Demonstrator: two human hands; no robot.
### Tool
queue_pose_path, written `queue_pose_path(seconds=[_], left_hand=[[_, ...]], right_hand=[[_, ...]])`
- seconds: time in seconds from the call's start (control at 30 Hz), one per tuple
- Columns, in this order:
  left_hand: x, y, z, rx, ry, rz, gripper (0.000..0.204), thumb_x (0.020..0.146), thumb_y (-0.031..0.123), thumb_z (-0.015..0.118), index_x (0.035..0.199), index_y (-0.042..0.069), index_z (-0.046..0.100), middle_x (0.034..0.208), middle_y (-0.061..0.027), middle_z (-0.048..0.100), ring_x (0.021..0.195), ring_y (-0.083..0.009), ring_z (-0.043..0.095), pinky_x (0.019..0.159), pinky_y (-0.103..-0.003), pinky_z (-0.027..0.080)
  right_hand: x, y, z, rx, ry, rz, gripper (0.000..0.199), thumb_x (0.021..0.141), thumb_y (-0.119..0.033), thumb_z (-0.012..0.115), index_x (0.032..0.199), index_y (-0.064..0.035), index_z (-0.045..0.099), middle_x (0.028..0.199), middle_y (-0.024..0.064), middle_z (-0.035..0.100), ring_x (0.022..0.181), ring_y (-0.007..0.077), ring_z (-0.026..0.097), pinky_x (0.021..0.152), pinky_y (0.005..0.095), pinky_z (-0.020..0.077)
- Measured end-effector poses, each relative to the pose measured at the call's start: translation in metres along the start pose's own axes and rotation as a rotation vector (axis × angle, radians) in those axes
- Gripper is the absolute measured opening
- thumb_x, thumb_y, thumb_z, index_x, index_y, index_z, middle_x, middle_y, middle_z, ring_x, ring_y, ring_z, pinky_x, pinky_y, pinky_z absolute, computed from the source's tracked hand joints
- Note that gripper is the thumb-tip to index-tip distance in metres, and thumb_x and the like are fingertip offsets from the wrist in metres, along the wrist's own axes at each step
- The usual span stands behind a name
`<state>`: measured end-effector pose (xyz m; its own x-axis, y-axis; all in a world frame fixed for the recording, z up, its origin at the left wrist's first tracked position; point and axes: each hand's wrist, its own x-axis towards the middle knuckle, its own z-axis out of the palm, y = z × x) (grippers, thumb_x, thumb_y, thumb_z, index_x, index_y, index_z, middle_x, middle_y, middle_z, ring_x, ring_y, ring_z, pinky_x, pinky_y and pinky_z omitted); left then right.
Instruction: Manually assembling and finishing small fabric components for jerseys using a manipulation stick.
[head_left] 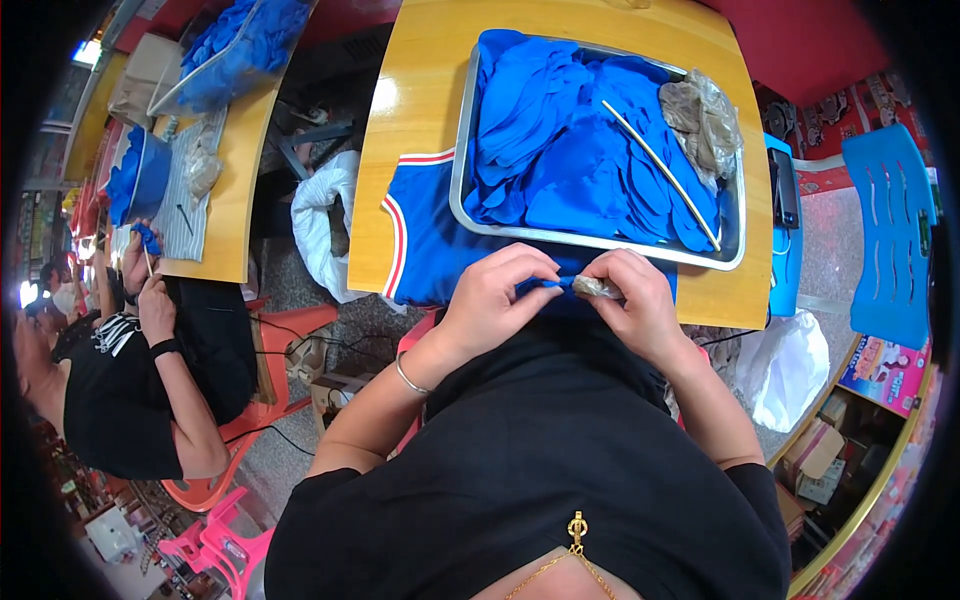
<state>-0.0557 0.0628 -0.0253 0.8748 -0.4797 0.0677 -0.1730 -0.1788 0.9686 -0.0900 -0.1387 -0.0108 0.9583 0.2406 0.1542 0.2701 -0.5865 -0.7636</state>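
My left hand [505,295] is closed, thumb and fingers pinching a small twisted piece of blue cloth [540,286] just in front of the tray. Beside it, my right hand [635,300] has its fingers closed round a small brownish crumpled lump [597,288], which meets the blue piece's right end. What the lump is made of, I cannot tell. Beyond both hands, a metal tray [590,240] holds stacked, rounded blue cloth pieces [560,140]. A thin pale stick [660,173] lies across them, and a crumpled brownish plastic bag [703,125] sits at the tray's right side.
Under the tray, a blue garment with red-white trim [425,225] covers part of the wooden table [420,90]. At left, another person [140,390] works at a second table [235,215] with a blue bowl [150,180]. A blue chair [890,230] stands at right.
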Motion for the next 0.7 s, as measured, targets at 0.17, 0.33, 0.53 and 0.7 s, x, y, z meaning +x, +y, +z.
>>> queue_pose_path(seconds=[0.17,0.33,0.53,0.7], left_hand=[[0.005,0.005,0.000,0.366,-0.028,0.276,0.015,0.068,0.007,0.073,0.082,0.005,0.065,0.088,-0.0077,0.063,0.082,-0.0232,0.060,0.072,-0.031,0.047],[0.006,-0.003,0.000,0.275,-0.026,0.246,0.012,0.068,0.003,0.072,0.080,0.005,0.066,0.082,-0.0070,0.062,0.078,-0.0205,0.059,0.068,-0.029,0.047],[0.002,-0.009,0.002,-0.032,-0.010,-0.015,0.010,0.072,0.001,0.070,0.082,0.003,0.069,0.078,-0.0055,0.062,0.073,-0.0129,0.058,0.059,-0.023,0.045],[0.003,-0.011,0.002,-0.089,0.011,-0.015,0.010,0.073,0.002,0.071,0.082,0.002,0.069,0.075,-0.0056,0.060,0.066,-0.0118,0.057,0.057,-0.022,0.044]], right_hand=[[-0.001,-0.002,0.003,-0.011,0.013,0.015,0.016,0.069,-0.004,0.067,0.082,-0.0042,0.058,0.078,0.0078,0.058,0.074,0.0257,0.057,0.062,0.0336,0.0454],[0.000,-0.001,0.002,-0.092,0.018,-0.074,0.016,0.068,-0.004,0.068,0.081,-0.0051,0.059,0.081,0.0069,0.058,0.076,0.0257,0.058,0.064,0.0338,0.0466],[0.003,-0.004,-0.005,-0.094,-0.075,-0.104,0.016,0.066,-0.004,0.067,0.081,-0.0062,0.060,0.084,0.0055,0.058,0.078,0.0235,0.058,0.064,0.0329,0.0479],[0.001,0.001,-0.001,-0.133,-0.039,-0.176,0.017,0.067,-0.004,0.067,0.083,-0.0060,0.060,0.085,0.0061,0.057,0.078,0.0231,0.058,0.063,0.0328,0.0483]])
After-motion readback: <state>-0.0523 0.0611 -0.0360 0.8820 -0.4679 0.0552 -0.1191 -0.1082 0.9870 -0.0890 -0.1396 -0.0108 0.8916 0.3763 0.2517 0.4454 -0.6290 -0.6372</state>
